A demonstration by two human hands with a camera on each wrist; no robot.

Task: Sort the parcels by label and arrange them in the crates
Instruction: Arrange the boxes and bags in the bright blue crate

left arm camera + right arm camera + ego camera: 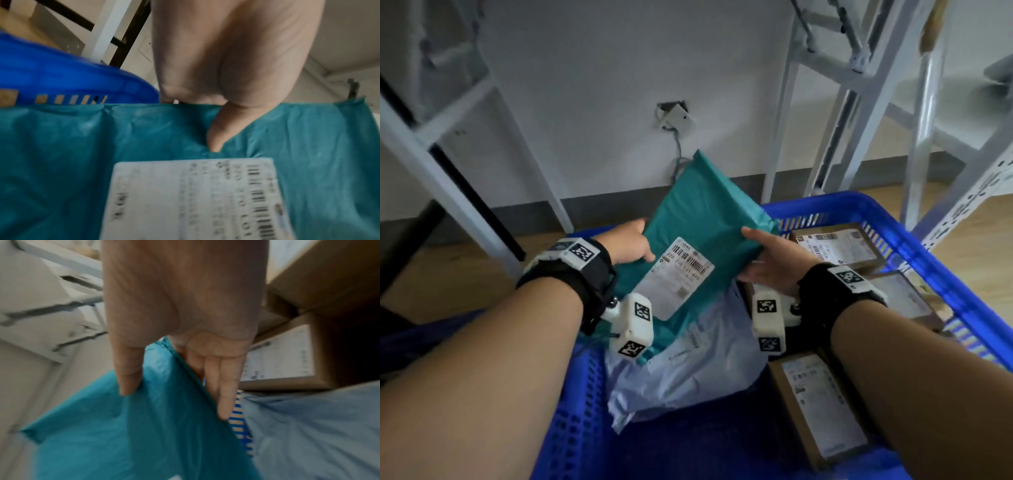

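A teal plastic mailer (698, 219) with a white barcode label (681, 274) is tilted up above the blue crate (941, 260). My left hand (628, 241) pinches its left edge, thumb on the front (218, 139) and fingers behind. My right hand (767, 260) pinches the right edge, thumb on the teal face (129, 378) and fingers (226, 394) behind it. Under the teal mailer (133, 434) lies a pale grey-blue poly mailer (688, 370). Brown cardboard boxes with white labels sit in the crate's right half (839, 246) and near right (822, 407).
White metal shelf frames stand at left (441, 161) and right (924, 144) against a grey wall. A wall socket (676, 116) with a hanging cable is behind the mailer. Wooden floor (976, 253) surrounds the crate.
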